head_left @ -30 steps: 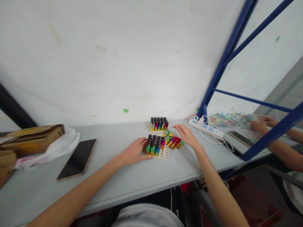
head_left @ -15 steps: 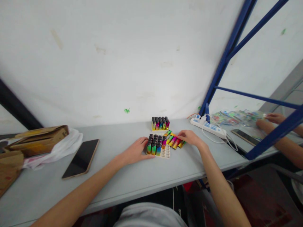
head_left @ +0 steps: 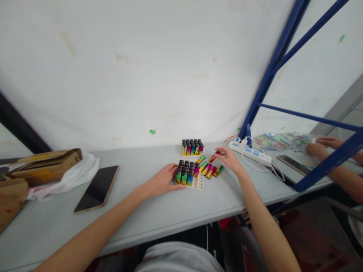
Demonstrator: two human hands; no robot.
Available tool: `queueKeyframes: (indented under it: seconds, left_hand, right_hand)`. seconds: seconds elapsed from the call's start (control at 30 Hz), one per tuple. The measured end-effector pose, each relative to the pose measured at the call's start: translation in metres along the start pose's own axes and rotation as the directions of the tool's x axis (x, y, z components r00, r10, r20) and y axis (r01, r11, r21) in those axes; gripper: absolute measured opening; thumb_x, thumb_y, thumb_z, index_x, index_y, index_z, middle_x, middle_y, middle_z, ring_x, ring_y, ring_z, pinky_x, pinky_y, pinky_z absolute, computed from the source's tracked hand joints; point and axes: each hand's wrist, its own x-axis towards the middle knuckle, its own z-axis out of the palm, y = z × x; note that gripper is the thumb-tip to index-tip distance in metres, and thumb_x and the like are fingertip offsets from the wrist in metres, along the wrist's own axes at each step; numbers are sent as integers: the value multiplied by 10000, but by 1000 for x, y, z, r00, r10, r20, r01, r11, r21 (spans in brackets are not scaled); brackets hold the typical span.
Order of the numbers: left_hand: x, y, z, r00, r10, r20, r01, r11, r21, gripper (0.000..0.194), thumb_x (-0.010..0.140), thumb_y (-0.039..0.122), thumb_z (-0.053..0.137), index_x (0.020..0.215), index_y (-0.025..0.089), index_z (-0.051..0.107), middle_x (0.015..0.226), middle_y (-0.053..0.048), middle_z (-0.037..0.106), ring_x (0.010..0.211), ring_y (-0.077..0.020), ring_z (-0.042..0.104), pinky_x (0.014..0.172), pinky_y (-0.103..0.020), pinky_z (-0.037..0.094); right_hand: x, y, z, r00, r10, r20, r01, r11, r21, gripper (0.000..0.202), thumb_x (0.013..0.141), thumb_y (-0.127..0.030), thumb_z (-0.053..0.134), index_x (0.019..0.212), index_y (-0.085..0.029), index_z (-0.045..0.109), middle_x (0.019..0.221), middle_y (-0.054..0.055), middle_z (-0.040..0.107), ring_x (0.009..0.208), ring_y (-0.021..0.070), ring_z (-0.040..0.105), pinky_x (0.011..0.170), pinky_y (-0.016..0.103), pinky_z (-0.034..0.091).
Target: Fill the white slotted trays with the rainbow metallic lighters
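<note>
A white tray [head_left: 199, 182] with round holes holds several upright lighters [head_left: 186, 174], black-topped with shiny rainbow bodies. Its right-hand holes show bare. My left hand [head_left: 163, 179] grips the tray's left side, thumb along the front and fingers behind. Beyond the loose pile, my right hand [head_left: 227, 158] pinches one red-gold lighter [head_left: 214, 156] between thumb and fingers, raised off the pile. Several loose lighters [head_left: 210, 171] lie on the table just right of the tray. Behind it stands a second block of upright lighters [head_left: 193, 147], packed in rows.
To the left lie a phone [head_left: 98, 189], a white plastic bag [head_left: 68, 177] and cardboard boxes [head_left: 48, 166]. A power strip [head_left: 249, 152] with cables sits at the right, by a blue metal frame [head_left: 262, 81]. Past the frame, another person's hands [head_left: 320, 147] work near plastic packets [head_left: 283, 140].
My right hand has lifted a lighter from the loose pile and moved slightly up and away from me. The left hand stays at the tray.
</note>
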Motion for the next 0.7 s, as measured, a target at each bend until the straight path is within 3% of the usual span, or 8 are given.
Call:
queueKeyframes:
  seconds: [0.13,0.23,0.4,0.5,0.6,0.7]
  left_hand:
    - [0,-1,1,1000,-5,8,5,1000,-2,787,855,773,658,1365,178,587,1416,-171,583,1339,-359,542,1186,-489,425]
    - [0,-1,1,1000,-3,10,3,1000,-2,786,860,780,645,1370,185,586,1411,-167,586,1330,-360,547,1174,-490,436]
    - [0,0,0,1000,8,-2,-8,1000,-1,764,861,765,659,1367,197,589,1394,-156,595,1298,-351,566,1163,-490,443]
    - [0,1,-1,1000,6,5,-6,1000,2,758,867,755,662,1361,184,588,1396,-162,591,1302,-347,562,1168,-483,442]
    - [0,1,-1,1000,4,11,-4,1000,7,769,871,757,655,1368,175,580,1403,-170,584,1317,-347,551,1181,-484,430]
    - [-1,1,0,1000,8,3,-8,1000,-7,759,874,745,665,1379,186,577,1402,-167,591,1312,-345,555,1184,-491,427]
  right_hand:
    - [-3,-26,4,992,121,-36,-96,908,407,503,724,-541,845,1078,-207,717,993,77,749,938,247,709,884,417,583]
    - [-8,-48,10,989,145,11,-127,825,551,504,731,-566,848,1076,-221,719,971,62,726,922,229,684,855,398,592]
    - [-18,-79,26,979,121,165,-195,800,568,485,819,-652,742,1073,-262,604,865,14,667,742,171,640,705,325,580]
    - [-23,-89,40,967,90,238,-216,788,577,467,844,-666,708,1050,-281,544,690,-70,512,524,100,462,521,234,480]
    - [-24,-88,54,973,101,206,-205,791,577,485,839,-708,690,1004,-282,527,616,-110,342,427,73,244,373,185,263]
    - [-24,-81,66,989,108,104,-147,847,510,534,839,-770,634,865,-248,526,578,-104,298,416,69,221,360,199,182]
